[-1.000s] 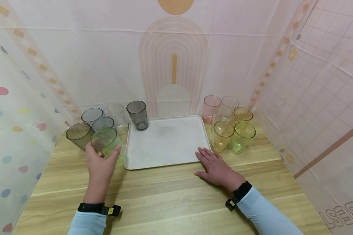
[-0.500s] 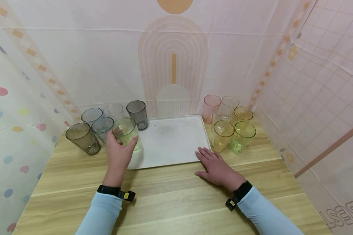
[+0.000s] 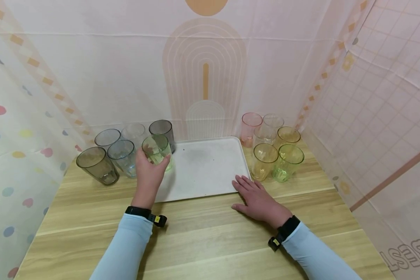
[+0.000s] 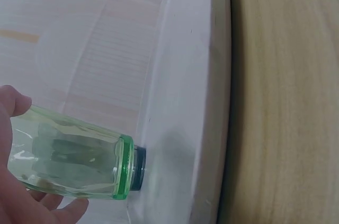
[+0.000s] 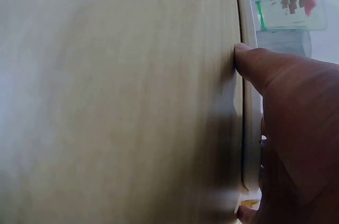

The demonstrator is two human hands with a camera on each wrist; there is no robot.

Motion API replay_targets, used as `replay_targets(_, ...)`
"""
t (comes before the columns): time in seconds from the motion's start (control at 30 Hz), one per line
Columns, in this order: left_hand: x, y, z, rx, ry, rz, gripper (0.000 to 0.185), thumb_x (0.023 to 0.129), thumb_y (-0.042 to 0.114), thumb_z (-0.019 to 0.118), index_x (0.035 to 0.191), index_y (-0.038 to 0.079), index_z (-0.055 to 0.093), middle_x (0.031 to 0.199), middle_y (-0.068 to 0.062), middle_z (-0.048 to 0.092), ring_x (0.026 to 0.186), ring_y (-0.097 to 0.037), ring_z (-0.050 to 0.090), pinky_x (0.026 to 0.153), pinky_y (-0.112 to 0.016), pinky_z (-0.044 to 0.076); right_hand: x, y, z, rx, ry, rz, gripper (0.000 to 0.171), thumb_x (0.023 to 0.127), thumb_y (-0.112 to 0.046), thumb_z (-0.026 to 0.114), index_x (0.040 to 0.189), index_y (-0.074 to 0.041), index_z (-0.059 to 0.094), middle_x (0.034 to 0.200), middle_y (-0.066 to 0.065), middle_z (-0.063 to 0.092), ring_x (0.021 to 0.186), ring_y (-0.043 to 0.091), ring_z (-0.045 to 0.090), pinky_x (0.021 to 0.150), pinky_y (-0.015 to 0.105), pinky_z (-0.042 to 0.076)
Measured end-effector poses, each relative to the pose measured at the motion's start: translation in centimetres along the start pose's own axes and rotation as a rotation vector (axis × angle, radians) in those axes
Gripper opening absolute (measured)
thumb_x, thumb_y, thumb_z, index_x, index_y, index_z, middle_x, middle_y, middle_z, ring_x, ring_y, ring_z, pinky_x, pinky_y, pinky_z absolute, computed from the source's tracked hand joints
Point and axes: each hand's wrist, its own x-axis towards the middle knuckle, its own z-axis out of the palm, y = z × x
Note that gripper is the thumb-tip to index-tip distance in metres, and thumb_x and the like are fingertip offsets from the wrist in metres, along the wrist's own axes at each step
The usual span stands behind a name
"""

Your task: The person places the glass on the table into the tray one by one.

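My left hand (image 3: 149, 177) grips a light green glass tumbler (image 3: 157, 153) round its side, thumb on the right. The tumbler is upright over the left part of a white tray (image 3: 210, 171); in the left wrist view its thick green base (image 4: 123, 168) appears slightly above the tray surface. Just behind it stands a dark grey tumbler (image 3: 162, 127) at the tray's back left corner, partly hidden. My right hand (image 3: 260, 200) lies with fingers extended at the tray's front right corner, fingertips touching the rim and the palm over the wooden table (image 3: 213, 241).
Left of the tray stand a brown tumbler (image 3: 97, 165), two bluish ones, the nearer blue tumbler (image 3: 124, 159) among them, and a clear tumbler (image 3: 133, 132). On the right cluster several more, including a pink tumbler (image 3: 251, 130), an amber tumbler (image 3: 263, 165) and a green tumbler (image 3: 287, 163).
My left hand has carried the green tumbler rightward and away from me, from beside the left cluster to over the tray, close to the grey tumbler. The right hand has stayed in place.
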Motion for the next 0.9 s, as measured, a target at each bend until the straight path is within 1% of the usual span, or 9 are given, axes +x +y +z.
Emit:
replay_targets(0.1, 0.3, -0.2, 0.1, 0.021, 0.002, 0.001, 0.087, 0.095, 0.027, 0.087, 0.162, 0.003, 0.038, 0.157, -0.020, 0.048, 0.149, -0.032, 0.046, 0.127, -0.050, 0.040, 0.0, -0.1, -0.1, -0.007, -0.004, 0.005, 0.085, 0.110, -0.052, 0.065, 0.174, -0.008, 0.033, 0.183, 0.014, 0.024, 0.169, 0.037, 0.018, 0.132, 0.069, 0.021)
replay_targets(0.27, 0.5, -0.6, 0.4, 0.047, -0.019, -0.015, 0.088, 0.096, 0.026, 0.086, 0.164, 0.003, 0.035, 0.159, -0.021, 0.045, 0.152, -0.032, 0.043, 0.129, -0.049, 0.037, -0.1, 0.0, 0.0, -0.004, -0.002, 0.003, 0.084, 0.110, -0.052, 0.065, 0.174, -0.007, 0.033, 0.182, 0.014, 0.025, 0.169, 0.038, 0.018, 0.132, 0.069, 0.021)
replay_targets(0.6, 0.6, -1.2, 0.6, 0.084, -0.030, -0.042, 0.091, 0.097, 0.031, 0.084, 0.165, 0.002, 0.031, 0.162, -0.025, 0.041, 0.154, -0.038, 0.040, 0.130, -0.053, 0.035, 0.0, 0.0, 0.1, -0.004, -0.006, 0.001, 0.085, 0.110, -0.054, 0.065, 0.175, -0.009, 0.033, 0.183, 0.013, 0.023, 0.169, 0.036, 0.017, 0.133, 0.068, 0.020)
replay_targets(0.9, 0.8, -1.7, 0.7, 0.087, -0.014, -0.021, 0.088, 0.097, 0.032, 0.085, 0.162, 0.000, 0.035, 0.158, -0.026, 0.044, 0.150, -0.039, 0.044, 0.127, -0.054, 0.038, 0.0, 0.0, 0.1, -0.010, -0.006, 0.006, 0.085, 0.110, -0.053, 0.065, 0.175, -0.009, 0.032, 0.183, 0.012, 0.024, 0.169, 0.036, 0.017, 0.132, 0.069, 0.020)
